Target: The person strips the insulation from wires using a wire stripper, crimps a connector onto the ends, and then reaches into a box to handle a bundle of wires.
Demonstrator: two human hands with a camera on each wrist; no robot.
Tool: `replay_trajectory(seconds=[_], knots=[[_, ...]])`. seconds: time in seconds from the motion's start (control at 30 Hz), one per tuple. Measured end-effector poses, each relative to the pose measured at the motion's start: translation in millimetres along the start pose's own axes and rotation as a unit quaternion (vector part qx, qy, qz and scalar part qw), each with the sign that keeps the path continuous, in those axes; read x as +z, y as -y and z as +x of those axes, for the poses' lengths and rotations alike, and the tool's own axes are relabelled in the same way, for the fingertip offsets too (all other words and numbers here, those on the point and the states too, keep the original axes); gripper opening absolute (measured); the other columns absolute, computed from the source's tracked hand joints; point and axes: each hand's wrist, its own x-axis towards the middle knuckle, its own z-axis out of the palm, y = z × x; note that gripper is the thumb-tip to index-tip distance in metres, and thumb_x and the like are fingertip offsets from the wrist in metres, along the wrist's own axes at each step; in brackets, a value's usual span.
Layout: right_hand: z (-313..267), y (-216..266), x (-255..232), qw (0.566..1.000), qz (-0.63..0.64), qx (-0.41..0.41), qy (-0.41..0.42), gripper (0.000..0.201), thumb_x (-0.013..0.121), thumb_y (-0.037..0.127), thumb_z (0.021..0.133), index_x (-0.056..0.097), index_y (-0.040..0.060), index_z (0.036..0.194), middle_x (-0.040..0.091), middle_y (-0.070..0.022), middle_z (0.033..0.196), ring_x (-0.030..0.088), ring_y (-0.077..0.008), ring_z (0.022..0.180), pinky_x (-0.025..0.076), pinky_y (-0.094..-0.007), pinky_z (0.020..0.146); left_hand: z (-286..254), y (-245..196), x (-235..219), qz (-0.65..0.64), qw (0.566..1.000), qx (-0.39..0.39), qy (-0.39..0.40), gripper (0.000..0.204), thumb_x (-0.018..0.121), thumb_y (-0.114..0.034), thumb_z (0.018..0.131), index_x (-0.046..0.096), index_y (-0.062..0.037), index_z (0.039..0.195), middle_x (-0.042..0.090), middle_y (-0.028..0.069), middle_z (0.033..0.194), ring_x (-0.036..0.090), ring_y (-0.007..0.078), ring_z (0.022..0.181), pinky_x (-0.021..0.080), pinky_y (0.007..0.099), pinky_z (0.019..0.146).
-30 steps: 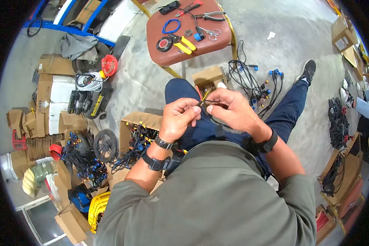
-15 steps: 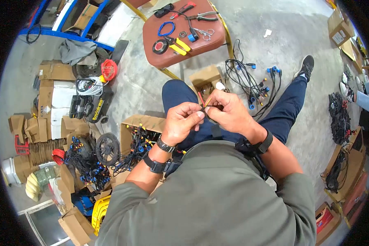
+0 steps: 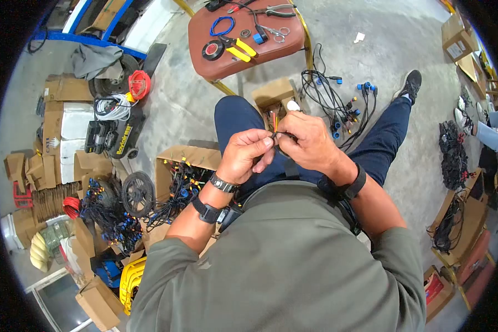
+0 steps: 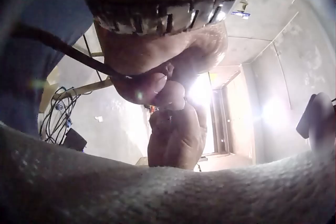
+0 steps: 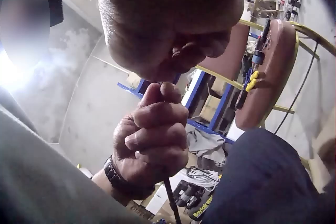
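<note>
Over my lap both hands meet on a thin black cable whose bared red and yellow wire ends stick up between them. My left hand pinches the cable with thumb and curled fingers. My right hand pinches it from the other side, right at the tip. In the right wrist view the left hand is wrapped round the cable, which hangs down below it. In the left wrist view the cable runs in from the left to the fingers.
A red stool ahead carries yellow-handled pliers, a black tape roll and a blue wire loop. An open box of cables stands at my left, a small box between my legs. Black cables with blue connectors lie on the floor to the right.
Both hands have stayed together on the cable, their fingers shifting a little at its tip. The yellow wire end sticks out less than before.
</note>
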Motion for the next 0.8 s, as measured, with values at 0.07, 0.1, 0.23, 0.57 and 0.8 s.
replay_trajectory(seconds=[0.07,0.1,0.23,0.57,0.8], knots=[[1,0,0,1.0,-0.006,0.002,0.006,0.009,0.063,0.001,0.075,0.056,0.0037,0.081,0.054,-0.0128,0.068,0.056,-0.0312,0.061,0.044,-0.0388,0.055,1,1,-2,-0.003,1.0,-0.008,0.0,0.019,0.064,-0.017,0.094,0.065,0.0007,0.101,0.062,0.0068,0.07,0.049,0.0101,0.049,0.037,0.0216,0.042],[1,0,0,1.0,-0.004,0.007,0.009,0.009,0.063,0.001,0.075,0.056,0.0038,0.08,0.054,-0.0129,0.068,0.056,-0.0314,0.061,0.044,-0.0389,0.055,1,2,-3,-0.003,1.0,-0.006,-0.005,0.019,0.064,-0.017,0.094,0.065,0.0005,0.101,0.062,0.0066,0.07,0.05,0.01,0.049,0.037,0.0215,0.042],[1,-3,3,0.999,0.033,0.034,0.011,0.009,0.062,0.001,0.075,0.055,0.0038,0.08,0.054,-0.0132,0.069,0.056,-0.0325,0.062,0.044,-0.0398,0.055,3,14,-4,0.041,0.997,0.039,-0.055,0.015,0.065,-0.013,0.093,0.065,-0.0007,0.1,0.064,0.0058,0.071,0.053,0.0097,0.051,0.039,0.0212,0.044],[-3,-7,2,0.997,-0.047,0.03,0.051,0.008,0.06,0.0,0.073,0.055,0.0027,0.079,0.056,-0.0139,0.072,0.057,-0.0355,0.064,0.045,-0.042,0.056,0,17,2,0.142,0.982,0.085,-0.091,0.01,0.067,-0.008,0.09,0.066,-0.0007,0.097,0.066,0.0057,0.071,0.055,0.0092,0.053,0.042,0.0226,0.047],[-8,-14,4,0.994,-0.095,0.027,0.05,0.008,0.061,0.007,0.075,0.053,0.0054,0.076,0.053,-0.0125,0.069,0.057,-0.0361,0.064,0.046,-0.0461,0.055,2,19,5,0.165,0.977,0.079,-0.109,0.011,0.069,-0.007,0.089,0.067,0.0,0.097,0.066,0.0058,0.071,0.053,0.0081,0.052,0.042,0.0212,0.045]])
